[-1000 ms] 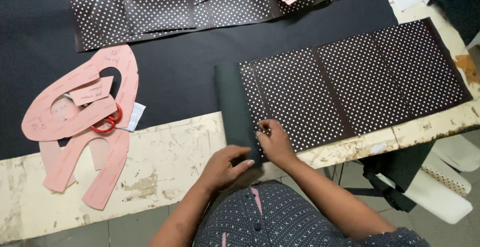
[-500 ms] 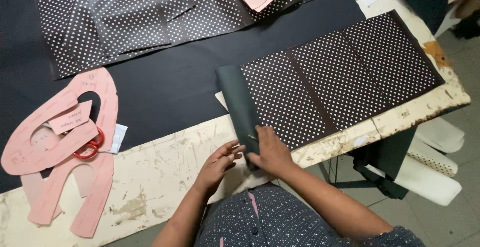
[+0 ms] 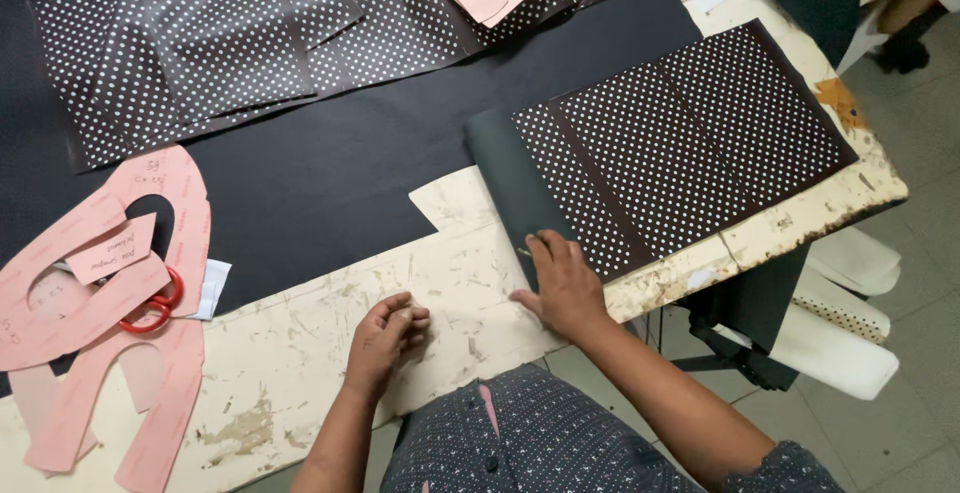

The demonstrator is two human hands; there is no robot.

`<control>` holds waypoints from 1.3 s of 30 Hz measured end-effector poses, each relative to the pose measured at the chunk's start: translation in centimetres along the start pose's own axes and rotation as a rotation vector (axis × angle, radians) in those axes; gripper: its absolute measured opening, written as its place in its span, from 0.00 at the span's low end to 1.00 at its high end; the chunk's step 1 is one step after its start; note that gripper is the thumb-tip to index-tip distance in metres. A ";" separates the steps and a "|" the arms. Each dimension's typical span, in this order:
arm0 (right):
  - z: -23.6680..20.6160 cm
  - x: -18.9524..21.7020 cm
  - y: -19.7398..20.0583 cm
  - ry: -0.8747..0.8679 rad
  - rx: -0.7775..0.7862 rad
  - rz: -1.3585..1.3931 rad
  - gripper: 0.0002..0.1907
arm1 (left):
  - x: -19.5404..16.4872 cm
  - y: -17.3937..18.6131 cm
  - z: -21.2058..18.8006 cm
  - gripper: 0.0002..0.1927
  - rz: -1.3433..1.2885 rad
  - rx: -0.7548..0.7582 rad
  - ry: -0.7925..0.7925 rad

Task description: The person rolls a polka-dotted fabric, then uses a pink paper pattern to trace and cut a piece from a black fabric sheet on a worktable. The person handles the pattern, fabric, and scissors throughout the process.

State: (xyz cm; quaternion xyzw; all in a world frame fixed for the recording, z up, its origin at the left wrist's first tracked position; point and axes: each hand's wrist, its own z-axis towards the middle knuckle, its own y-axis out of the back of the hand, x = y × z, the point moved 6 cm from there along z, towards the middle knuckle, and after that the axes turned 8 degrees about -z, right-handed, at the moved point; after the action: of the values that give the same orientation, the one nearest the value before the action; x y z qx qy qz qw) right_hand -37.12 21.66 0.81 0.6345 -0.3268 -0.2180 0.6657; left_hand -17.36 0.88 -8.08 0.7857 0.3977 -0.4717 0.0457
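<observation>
A person looks down at a worn, cream-painted table [image 3: 300,353] with scuffed and chipped paint. The right hand [image 3: 560,288] lies flat, fingers spread and grip released, pressing on the near edge of a folded piece of dark brown fabric with small white polka dots [image 3: 680,143]. This fabric lies on the right part of the table, reaching to its right edge, folded into flat panels with visible creases. A plain dark green strip [image 3: 515,188] runs along its left side, and the hand rests where this strip meets the dotted cloth. The left hand [image 3: 388,333] rests on the bare table just left of the right hand, fingers curled into a loose clench; whether it grasps anything cannot be told. A broad sheet of plain black cloth [image 3: 320,183] covers the middle of the table. Beyond it lie more dotted fabric pieces [image 3: 200,43]. At far left sit pink paper pattern pieces [image 3: 90,293] with red-handled scissors [image 3: 150,308] among them.
</observation>
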 end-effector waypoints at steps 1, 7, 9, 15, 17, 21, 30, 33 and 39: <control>0.5 -1.0 0.1 -0.052 0.023 -0.021 0.42 | 0.0 0.1 0.1 0.23 -0.004 0.006 0.001; 0.7 -12.2 3.4 -0.439 -0.313 -0.150 0.29 | -0.1 0.6 -0.1 0.23 -0.041 0.032 -0.067; -0.3 -13.4 4.3 -0.386 -0.547 -0.150 0.23 | -0.1 0.6 -0.1 0.23 -0.048 0.037 -0.041; 4.1 -13.1 0.1 -0.254 -0.148 -0.216 0.49 | -0.3 0.6 0.2 0.24 -0.015 0.036 -0.011; 4.8 -14.9 1.0 -0.367 -0.151 -0.196 0.40 | -0.3 0.5 0.4 0.24 -0.032 0.043 -0.017; 5.9 -16.4 3.6 -0.443 -0.186 -0.074 0.25 | 0.0 0.3 0.4 0.25 -0.051 0.040 -0.021; 4.8 5.8 -1.6 -0.140 0.230 0.426 0.20 | 0.0 0.1 -0.6 0.25 -0.021 0.027 -0.052; 4.1 10.7 -3.2 -0.114 0.311 0.671 0.20 | -0.4 1.5 -1.5 0.24 0.006 0.024 -0.123; 2.6 5.9 -3.6 -0.261 0.286 0.637 0.24 | -0.9 5.6 -4.1 0.23 0.048 -0.060 -0.136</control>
State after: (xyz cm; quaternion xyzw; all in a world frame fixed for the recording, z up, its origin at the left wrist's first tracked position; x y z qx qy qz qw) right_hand -34.49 15.30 -1.84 0.5543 -0.6172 -0.0310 0.5575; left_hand -10.98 -1.62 -6.81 0.7593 0.3888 -0.5107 0.1072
